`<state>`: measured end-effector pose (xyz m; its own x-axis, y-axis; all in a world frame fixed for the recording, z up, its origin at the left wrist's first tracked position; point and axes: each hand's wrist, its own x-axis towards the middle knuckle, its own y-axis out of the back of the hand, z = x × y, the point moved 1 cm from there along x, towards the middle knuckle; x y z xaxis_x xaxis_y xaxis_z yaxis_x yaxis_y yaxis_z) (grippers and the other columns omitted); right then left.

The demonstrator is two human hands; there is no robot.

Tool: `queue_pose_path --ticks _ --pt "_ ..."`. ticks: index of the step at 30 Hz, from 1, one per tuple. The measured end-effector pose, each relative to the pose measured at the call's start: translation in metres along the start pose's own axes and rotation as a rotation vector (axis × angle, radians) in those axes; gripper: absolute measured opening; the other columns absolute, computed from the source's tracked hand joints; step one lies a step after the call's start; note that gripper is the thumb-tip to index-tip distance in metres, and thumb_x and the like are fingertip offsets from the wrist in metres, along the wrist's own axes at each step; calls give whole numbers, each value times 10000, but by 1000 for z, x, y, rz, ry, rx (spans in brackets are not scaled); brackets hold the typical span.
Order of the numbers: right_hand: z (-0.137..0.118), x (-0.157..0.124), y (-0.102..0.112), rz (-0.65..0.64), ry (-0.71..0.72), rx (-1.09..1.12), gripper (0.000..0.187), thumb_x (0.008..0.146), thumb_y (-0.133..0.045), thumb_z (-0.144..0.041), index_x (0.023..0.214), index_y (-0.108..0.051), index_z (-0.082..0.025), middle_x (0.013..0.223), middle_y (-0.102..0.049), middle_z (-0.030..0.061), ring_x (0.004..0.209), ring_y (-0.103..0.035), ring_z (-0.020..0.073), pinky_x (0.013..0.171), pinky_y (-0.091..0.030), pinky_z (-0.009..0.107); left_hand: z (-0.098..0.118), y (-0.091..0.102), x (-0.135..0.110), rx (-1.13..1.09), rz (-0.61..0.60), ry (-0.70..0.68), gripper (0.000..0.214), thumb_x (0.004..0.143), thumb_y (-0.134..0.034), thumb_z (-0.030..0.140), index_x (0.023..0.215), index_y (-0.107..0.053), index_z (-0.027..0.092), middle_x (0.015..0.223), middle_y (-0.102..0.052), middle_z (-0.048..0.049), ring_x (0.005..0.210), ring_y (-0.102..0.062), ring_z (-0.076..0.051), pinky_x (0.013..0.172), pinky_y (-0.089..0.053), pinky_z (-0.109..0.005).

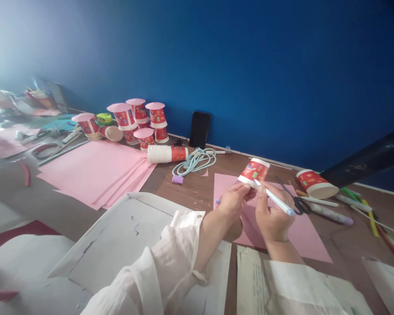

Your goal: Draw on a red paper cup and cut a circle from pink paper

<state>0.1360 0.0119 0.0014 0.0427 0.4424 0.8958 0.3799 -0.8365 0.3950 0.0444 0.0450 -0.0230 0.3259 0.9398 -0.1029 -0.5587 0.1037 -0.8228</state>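
My left hand [233, 199] grips the rim of a red and white paper cup [255, 170], which is tilted above a pink sheet [307, 238]. In my right hand [272, 212] is a white marker pen [277, 200], its tip at the cup's side. Whether the tip touches the cup I cannot tell. Just right of that hand lie black-handled scissors [300, 205]. Another red paper cup [316, 183] rests on its side farther right.
Several pink-topped cups [121, 114] stand by the blue wall, near a stack of nested cups [166, 154]. Pink paper sheets [95, 170], a coiled pale blue cable [195, 161] and a phone [199, 130] are on the left. Pens [331, 213] lie at right.
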Motion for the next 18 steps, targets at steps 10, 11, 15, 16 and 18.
queue_pose_path --ticks 10,11,15,16,18 --pt "-3 2 2 -13 20 26 77 861 -592 -173 884 -663 -159 825 -735 78 753 -679 206 774 -505 358 2 -2 -2 26 31 -28 315 609 -819 390 713 -685 124 673 -626 -28 652 -540 -115 780 -441 -304" --pt "-4 1 2 -13 21 23 75 861 -591 -173 880 -662 -159 822 -735 77 752 -678 205 772 -504 356 2 -2 -2 28 30 -30 317 610 -818 392 715 -686 124 677 -628 -30 656 -542 -118 783 -442 -307" --pt "-4 2 2 -7 28 16 87 860 -593 -162 908 -666 -152 846 -739 85 775 -681 206 791 -504 355 2 -2 -1 19 15 -28 310 611 -814 383 727 -691 123 692 -634 -34 667 -551 -120 795 -441 -307" --pt "-4 2 2 -7 30 14 98 857 -596 -156 925 -667 -147 859 -740 90 782 -682 208 798 -504 357 2 -1 -1 16 12 -23 311 612 -813 380 740 -695 122 701 -638 -36 673 -554 -121 799 -440 -306" --pt "-4 2 2 -6 35 11 128 851 -606 -145 963 -668 -141 883 -742 98 790 -681 209 809 -505 360 1 -1 0 16 4 -14 317 616 -813 372 776 -708 120 735 -653 -46 702 -568 -128 815 -436 -307"
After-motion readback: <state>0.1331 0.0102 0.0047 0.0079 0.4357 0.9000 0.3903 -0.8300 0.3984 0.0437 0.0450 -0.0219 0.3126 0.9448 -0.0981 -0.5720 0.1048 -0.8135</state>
